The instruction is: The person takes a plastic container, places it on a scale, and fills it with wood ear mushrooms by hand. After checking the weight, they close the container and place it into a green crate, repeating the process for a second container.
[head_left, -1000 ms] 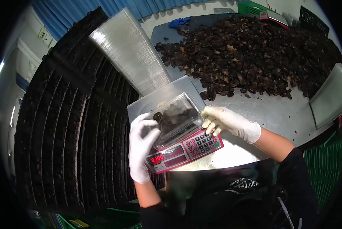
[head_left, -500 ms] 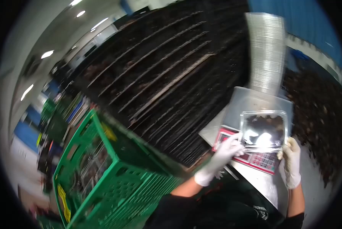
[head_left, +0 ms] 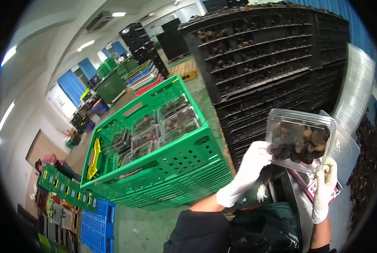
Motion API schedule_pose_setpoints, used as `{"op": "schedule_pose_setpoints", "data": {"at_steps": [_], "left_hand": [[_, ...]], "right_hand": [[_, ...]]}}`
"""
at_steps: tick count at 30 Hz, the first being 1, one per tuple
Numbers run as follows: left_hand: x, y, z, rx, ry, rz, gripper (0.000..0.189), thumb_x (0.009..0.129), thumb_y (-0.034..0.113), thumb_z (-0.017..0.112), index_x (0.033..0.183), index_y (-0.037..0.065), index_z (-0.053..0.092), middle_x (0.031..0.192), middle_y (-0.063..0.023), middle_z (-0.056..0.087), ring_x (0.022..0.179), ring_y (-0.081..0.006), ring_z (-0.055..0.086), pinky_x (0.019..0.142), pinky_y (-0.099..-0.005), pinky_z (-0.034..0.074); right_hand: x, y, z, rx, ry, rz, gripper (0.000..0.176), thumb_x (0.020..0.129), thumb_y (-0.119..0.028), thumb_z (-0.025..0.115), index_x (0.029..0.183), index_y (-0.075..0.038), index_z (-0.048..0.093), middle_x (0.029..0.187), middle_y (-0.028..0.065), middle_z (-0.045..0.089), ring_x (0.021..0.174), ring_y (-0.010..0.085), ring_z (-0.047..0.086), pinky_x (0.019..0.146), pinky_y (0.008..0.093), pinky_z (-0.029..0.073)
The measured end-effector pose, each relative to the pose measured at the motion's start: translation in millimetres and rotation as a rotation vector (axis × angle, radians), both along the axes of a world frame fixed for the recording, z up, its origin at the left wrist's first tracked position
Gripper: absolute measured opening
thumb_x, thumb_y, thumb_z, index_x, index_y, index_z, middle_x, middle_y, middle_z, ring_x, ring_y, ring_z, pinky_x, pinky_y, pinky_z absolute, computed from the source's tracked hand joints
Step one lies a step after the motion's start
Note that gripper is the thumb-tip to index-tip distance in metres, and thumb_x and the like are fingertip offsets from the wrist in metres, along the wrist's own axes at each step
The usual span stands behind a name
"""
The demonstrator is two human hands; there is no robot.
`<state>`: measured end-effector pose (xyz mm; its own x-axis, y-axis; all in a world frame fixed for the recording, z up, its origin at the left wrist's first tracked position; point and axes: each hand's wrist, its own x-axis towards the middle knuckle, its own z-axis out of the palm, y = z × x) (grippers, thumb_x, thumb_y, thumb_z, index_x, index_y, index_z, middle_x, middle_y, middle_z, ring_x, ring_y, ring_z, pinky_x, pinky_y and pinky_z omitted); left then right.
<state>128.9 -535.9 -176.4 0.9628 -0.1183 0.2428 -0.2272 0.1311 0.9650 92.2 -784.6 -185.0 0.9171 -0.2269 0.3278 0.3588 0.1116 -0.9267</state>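
A clear plastic box [head_left: 301,141] with its lid down, filled with dark brown, mushroom-like pieces, is held up and tilted in front of me. My left hand [head_left: 251,166], in a white glove, grips its left edge. On the lower right corner my gloved right hand [head_left: 325,185] has its fingers closed. Partly hidden behind the right hand is a scale [head_left: 312,185] with a red-edged keypad. Left of my hands stands a green crate [head_left: 167,170], in which several similar clear boxes [head_left: 146,137] lie.
Black crates [head_left: 256,63] with dark brown pieces are stacked ahead. A tall stack of clear plastic trays or lids [head_left: 357,86] and a loose dark pile [head_left: 362,168] are at the right. A blue pallet [head_left: 96,225] lies at the lower left, and a person [head_left: 62,166] is beyond it.
My view has swung left towards the green crate. Both hands have lifted the box from over the scale and tilted it.
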Motion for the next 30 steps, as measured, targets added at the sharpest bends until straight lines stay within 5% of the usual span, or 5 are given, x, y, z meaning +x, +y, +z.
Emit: {"op": "schedule_pose_setpoints", "data": {"at_steps": [6,11,18,24,30], "left_hand": [[-68,78,54,-0.099,-0.052,0.346,0.029,0.091,0.008,0.064,0.118,0.000,0.054,0.089,-0.0049,0.064,0.078,-0.0122,0.060,0.072,-0.0260,0.049],[-128,174,121,0.212,-0.343,0.908,0.031,0.092,0.009,0.059,0.120,-0.003,0.057,0.086,-0.0034,0.062,0.073,-0.0094,0.055,0.067,-0.0235,0.045],[-197,413,139,0.493,-0.617,1.458,0.023,0.091,0.005,0.052,0.103,-0.004,0.070,0.082,-0.0005,0.064,0.068,-0.0053,0.050,0.061,-0.0216,0.041],[-229,557,96,1.007,0.129,1.629,0.022,0.080,0.007,0.062,0.059,0.000,0.063,0.053,-0.0057,0.053,0.046,-0.0151,0.047,0.043,-0.0384,0.033],[-183,449,139,1.484,1.087,1.032,0.026,0.073,0.015,0.067,0.096,0.005,0.074,0.099,-0.0167,0.072,0.087,-0.0296,0.070,0.076,-0.0427,0.053]], "right_hand": [[0,71,42,0.187,0.066,0.506,0.048,0.090,-0.009,0.066,0.134,-0.004,0.046,0.101,0.0039,0.055,0.088,0.0113,0.055,0.078,0.0260,0.050],[12,106,23,-0.321,-0.008,0.699,0.051,0.082,0.002,0.064,0.133,-0.002,0.053,0.107,0.0073,0.063,0.093,0.0140,0.060,0.082,0.0274,0.050],[81,55,-254,-1.479,-0.558,0.383,0.013,0.079,-0.011,0.061,0.088,-0.012,0.069,0.077,0.0097,0.062,0.074,0.0299,0.064,0.069,0.0427,0.050],[74,47,-244,-1.481,-0.222,0.247,0.015,0.072,-0.010,0.066,0.085,-0.012,0.073,0.077,0.0122,0.066,0.073,0.0320,0.066,0.070,0.0437,0.053],[76,37,-259,-1.534,-0.212,0.470,0.013,0.076,-0.015,0.067,0.088,-0.012,0.073,0.085,0.0131,0.069,0.079,0.0320,0.067,0.073,0.0444,0.053]]}}
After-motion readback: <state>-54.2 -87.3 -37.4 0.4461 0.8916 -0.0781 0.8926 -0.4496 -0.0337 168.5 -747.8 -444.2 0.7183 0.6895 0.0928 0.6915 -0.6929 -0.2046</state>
